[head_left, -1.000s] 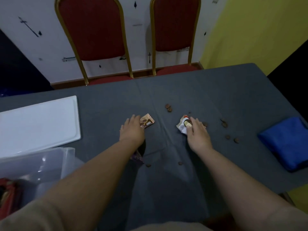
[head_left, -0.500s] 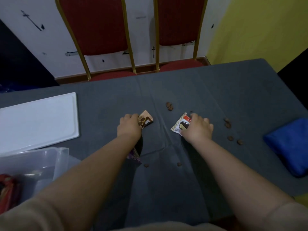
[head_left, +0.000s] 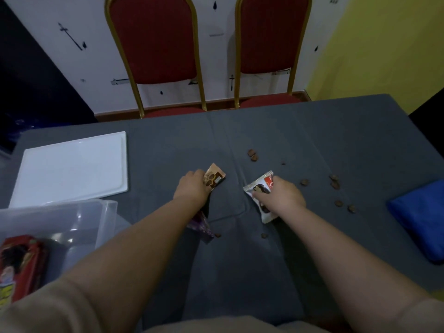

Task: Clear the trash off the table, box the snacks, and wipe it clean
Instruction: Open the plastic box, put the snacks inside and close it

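Snack packets sit mid-table on the grey cloth (head_left: 312, 131), one under each hand. Head view, the only view: left hand (head_left: 192, 189) has its fingers curled over the near end of a brown cookie packet (head_left: 214, 179), whose long axis runs away from the hand, up and to the right. Right hand (head_left: 280, 197) pinches a white-and-red packet (head_left: 260, 186); that packet's long axis lies diagonal, far end toward the table's middle, near end tucked under the wrist. A purple wrapper (head_left: 201, 224) lies partly hidden beneath the left forearm. Brown crumbs (head_left: 336, 183) are scattered to the right of the right hand, a few more near the centre fold. Clear plastic box (head_left: 72, 227) stands at near left, just beside the left arm, a red packet (head_left: 21, 265) already inside; its white lid (head_left: 72, 169) lies flat behind it. Blue cloth (head_left: 420, 219) rests at the right edge. Judgement: the box lies left of both hands, so the left is nearer; the right must cross over.
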Demonstrator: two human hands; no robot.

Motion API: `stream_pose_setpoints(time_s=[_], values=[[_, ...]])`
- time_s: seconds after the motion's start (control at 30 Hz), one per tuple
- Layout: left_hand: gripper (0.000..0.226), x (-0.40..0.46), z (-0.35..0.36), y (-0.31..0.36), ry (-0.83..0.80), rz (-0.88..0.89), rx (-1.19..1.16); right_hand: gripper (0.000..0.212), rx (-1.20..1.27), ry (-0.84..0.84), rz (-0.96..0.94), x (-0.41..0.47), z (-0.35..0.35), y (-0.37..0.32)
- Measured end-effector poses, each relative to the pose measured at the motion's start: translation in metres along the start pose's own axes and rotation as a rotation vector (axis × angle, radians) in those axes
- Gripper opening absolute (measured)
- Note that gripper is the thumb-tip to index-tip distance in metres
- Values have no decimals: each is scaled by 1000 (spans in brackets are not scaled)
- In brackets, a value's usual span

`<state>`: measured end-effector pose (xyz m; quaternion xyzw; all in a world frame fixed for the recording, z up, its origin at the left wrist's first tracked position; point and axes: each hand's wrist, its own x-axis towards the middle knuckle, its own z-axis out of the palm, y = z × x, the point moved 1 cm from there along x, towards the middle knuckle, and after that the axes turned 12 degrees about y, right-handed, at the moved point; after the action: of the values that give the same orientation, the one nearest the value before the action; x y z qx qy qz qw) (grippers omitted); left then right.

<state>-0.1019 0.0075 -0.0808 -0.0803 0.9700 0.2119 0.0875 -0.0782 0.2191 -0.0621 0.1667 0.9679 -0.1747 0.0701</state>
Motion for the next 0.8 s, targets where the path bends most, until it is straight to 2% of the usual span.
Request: stream_pose_setpoints(time_s=[0.07, 0.2, 0.33, 0.4, 0.57, 0.7, 0.8], values=[[20, -5, -1, -3, -20, -33, -45, 49, 145, -21, 60, -9, 7, -5], [20, -16, -10, -5, 3, -63, -97, 39, 553, -49, 257, -21, 15, -14], [17, -23, -31, 3, 57, -98, -230, 42, 759, -56, 356, -29, 6, -31], [14, -30, -48, 10, 85, -110, -318, 37, 869, -50, 382, -34, -5, -47], [13, -61, -106, 1, 185, -166, -611, 18, 1164, -97, 309, -66, -36, -111], [16, -92, -146, -40, 288, -239, -752, 21, 1190, -128, 191, -108, -50, -163], [14, -119, -170, -83, 385, -274, -776, 19, 1192, -258, 125, -144, -54, -194]])
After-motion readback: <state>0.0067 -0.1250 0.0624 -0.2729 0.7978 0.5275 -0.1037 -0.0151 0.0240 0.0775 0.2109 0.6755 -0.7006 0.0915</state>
